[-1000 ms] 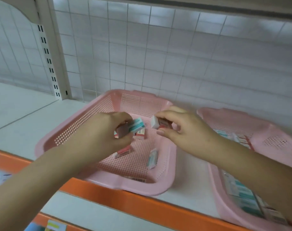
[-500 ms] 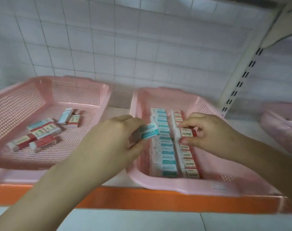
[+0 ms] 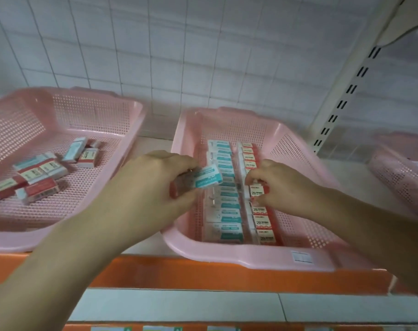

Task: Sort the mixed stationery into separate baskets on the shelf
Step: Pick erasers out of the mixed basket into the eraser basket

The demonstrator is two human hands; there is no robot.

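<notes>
Teal eraser [image 3: 208,179] in left hand [image 3: 153,185] (tilted)

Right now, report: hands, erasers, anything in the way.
Left hand holds teal eraser over middle basket. Right hand pinches red eraser in the red row. Loose mix in left basket. Nothing in the way.

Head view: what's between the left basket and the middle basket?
Bare white shelf strip, nothing standing on it. The left hand, gripping a teal-labelled eraser, reaches across above the gap. Seen in the head view.
</notes>
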